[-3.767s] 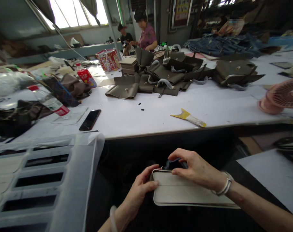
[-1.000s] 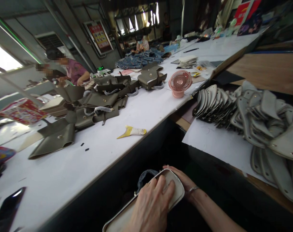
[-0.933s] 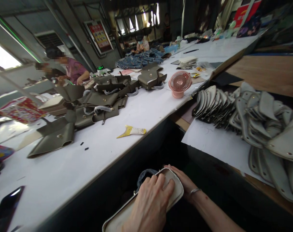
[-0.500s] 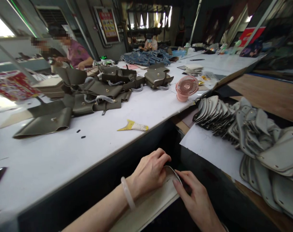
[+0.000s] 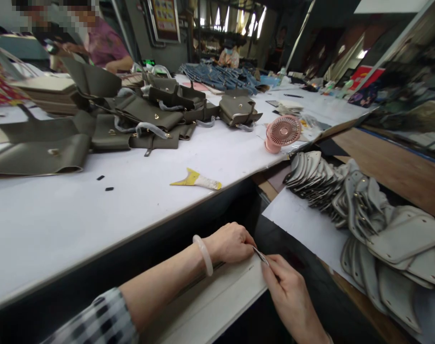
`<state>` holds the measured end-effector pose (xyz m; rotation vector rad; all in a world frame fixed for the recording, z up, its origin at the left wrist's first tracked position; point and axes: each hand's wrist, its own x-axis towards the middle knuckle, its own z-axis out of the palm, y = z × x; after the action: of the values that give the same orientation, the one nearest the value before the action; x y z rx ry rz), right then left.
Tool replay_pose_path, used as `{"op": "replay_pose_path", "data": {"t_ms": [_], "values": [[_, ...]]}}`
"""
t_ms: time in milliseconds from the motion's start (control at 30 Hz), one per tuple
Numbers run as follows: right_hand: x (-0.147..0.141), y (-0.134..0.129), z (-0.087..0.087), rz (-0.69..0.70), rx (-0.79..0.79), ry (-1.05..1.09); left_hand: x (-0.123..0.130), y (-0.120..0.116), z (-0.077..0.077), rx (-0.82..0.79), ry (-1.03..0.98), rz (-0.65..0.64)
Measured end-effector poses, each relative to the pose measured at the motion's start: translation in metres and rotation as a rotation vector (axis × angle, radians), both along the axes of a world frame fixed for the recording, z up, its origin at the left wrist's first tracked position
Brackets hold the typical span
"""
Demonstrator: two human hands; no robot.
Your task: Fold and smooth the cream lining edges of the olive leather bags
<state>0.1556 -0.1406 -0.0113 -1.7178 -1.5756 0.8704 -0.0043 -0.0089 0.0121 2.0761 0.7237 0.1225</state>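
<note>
A long off-white flat piece (image 5: 217, 296) slants up from the bottom edge, below the white table. My left hand (image 5: 232, 242), with a pale bangle at the wrist, is closed on its far end near the upper corner; the fingertips are partly hidden. Thumb and fingers of my right hand (image 5: 287, 286) pinch the right corner of that same end. Between both hands a thin dark-lined edge of the piece shows. A yellow and white tool-like item (image 5: 197, 180) lies on the table beyond my hands.
Dark olive bags (image 5: 151, 114) are heaped on the white table (image 5: 59, 215). A pink fan (image 5: 282, 132) stands near its edge. Grey-white pieces (image 5: 400, 234) are piled at the right. Blue items (image 5: 217, 76) lie farther back. Several people sit around the far side.
The view has shifted, so the bags appear further left. My left hand's fingers have come down and closed on the piece's end, and more of the checked sleeve shows.
</note>
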Motion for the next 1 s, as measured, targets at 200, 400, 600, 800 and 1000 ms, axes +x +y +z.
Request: {"op": "replay_pose_path", "data": {"t_ms": [200,400,600,800,1000], "values": [[-0.002,0.001,0.0,0.013,-0.006,-0.065,0.0,0.007,-0.009,-0.134,-0.01,0.056],[-0.004,0.0,0.003,0.016,-0.024,-0.087,0.0,0.011,-0.013,-0.251,-0.023,0.085],[-0.005,0.0,0.006,0.012,-0.063,-0.062,-0.007,0.013,-0.014,-0.31,-0.034,0.065],[-0.002,0.005,0.005,0.014,-0.053,-0.037,-0.008,0.009,-0.017,-0.3,-0.038,0.081],[-0.005,0.005,0.007,0.047,-0.046,-0.058,-0.008,0.004,-0.023,-0.369,-0.064,0.094]]}}
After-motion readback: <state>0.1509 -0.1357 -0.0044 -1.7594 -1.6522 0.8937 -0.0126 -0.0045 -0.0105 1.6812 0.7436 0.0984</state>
